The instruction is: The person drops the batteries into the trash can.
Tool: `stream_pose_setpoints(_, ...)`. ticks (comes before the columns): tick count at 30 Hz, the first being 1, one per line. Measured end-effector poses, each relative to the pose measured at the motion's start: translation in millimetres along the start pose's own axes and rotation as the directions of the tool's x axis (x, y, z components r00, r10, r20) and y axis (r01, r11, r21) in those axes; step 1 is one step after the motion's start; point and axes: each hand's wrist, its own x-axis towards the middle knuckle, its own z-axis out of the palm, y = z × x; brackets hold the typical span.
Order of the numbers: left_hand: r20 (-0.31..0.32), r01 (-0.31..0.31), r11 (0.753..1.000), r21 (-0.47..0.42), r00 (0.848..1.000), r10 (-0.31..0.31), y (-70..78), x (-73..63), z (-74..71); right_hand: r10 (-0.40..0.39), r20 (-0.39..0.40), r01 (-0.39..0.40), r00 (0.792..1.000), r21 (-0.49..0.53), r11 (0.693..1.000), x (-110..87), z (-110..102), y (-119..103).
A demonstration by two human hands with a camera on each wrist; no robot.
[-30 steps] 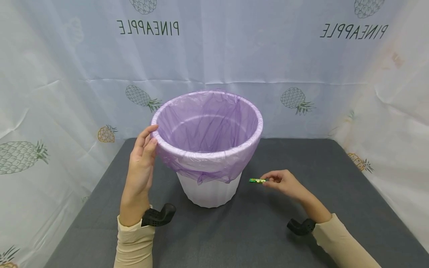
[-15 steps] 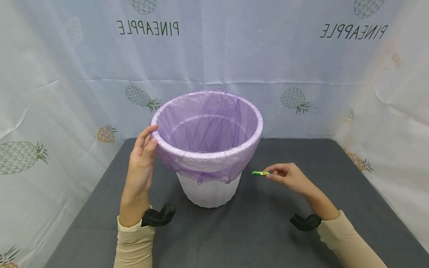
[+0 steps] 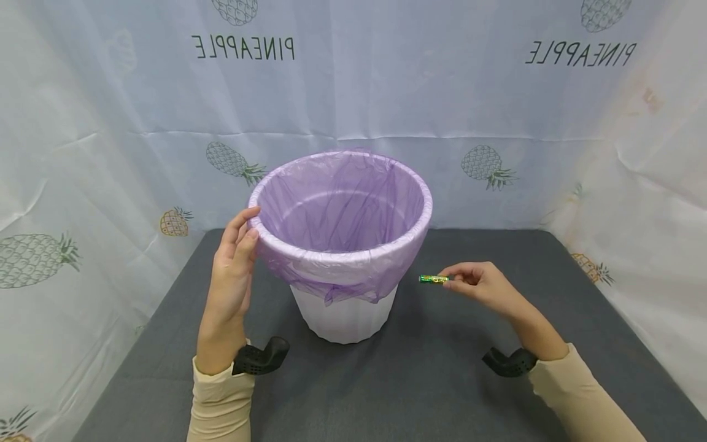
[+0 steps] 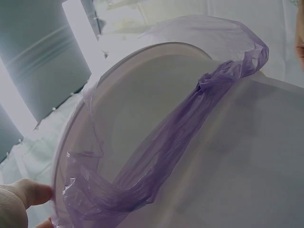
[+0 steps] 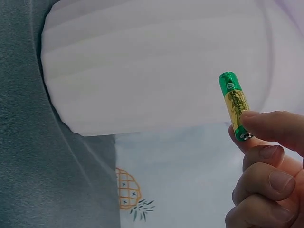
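Note:
A white trash can (image 3: 342, 316) lined with a translucent purple bag (image 3: 331, 273) stands upright in the head view. My left hand (image 3: 232, 264) holds the can's left rim, its thumb and index fingertips on the edge; the other fingers are partly hidden. In the left wrist view the thumb (image 4: 35, 192) meets the rim beside gathered purple film (image 4: 166, 147). To the right of the can, my right hand (image 3: 486, 285) pinches one end of a small green and gold battery (image 3: 433, 279). The right wrist view shows that battery (image 5: 232, 102) between thumb and index finger, apart from the can.
A dark grey cloth (image 3: 364, 393) covers the table beneath the can. Pale curtains (image 3: 386, 92) with pineapple prints enclose the back and sides. Each wrist wears a black mount, the left mount (image 3: 262, 356) near the can's base.
My right hand has moved slightly up and to the right with the battery, away from the can. The left hand and the can stay where they were.

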Motion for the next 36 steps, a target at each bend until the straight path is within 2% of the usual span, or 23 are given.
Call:
stream_pose_setpoints(6,0.005,-0.003,1.0,-0.003,1.0,0.004,0.1,-0.2,0.0,0.005,-0.003,-0.005,1.0,-0.002,1.0,0.1,-4.6,-9.6)
stream_pose_setpoints(13,0.006,-0.004,1.0,0.001,1.0,0.004,0.0,-0.1,-0.3,-0.037,-0.017,0.037,0.999,-0.003,0.999,0.0,-8.8,-15.4)
stream_pose_setpoints(20,0.003,-0.007,1.0,-0.004,1.0,0.007,0.1,0.2,0.0,-0.045,-0.027,0.045,0.999,0.003,0.999,1.0,-12.7,-22.5)
stream_pose_setpoints(27,0.004,-0.006,1.0,-0.001,1.0,0.006,0.5,0.0,0.2,-0.087,-0.054,0.086,0.995,-0.027,0.996,1.6,-18.5,-27.6)
stream_pose_setpoints(36,0.013,-0.009,1.0,-0.004,1.0,0.009,-0.9,0.2,-0.9,-0.061,-0.08,0.059,0.995,-0.033,0.998,0.8,-26.8,-34.8)
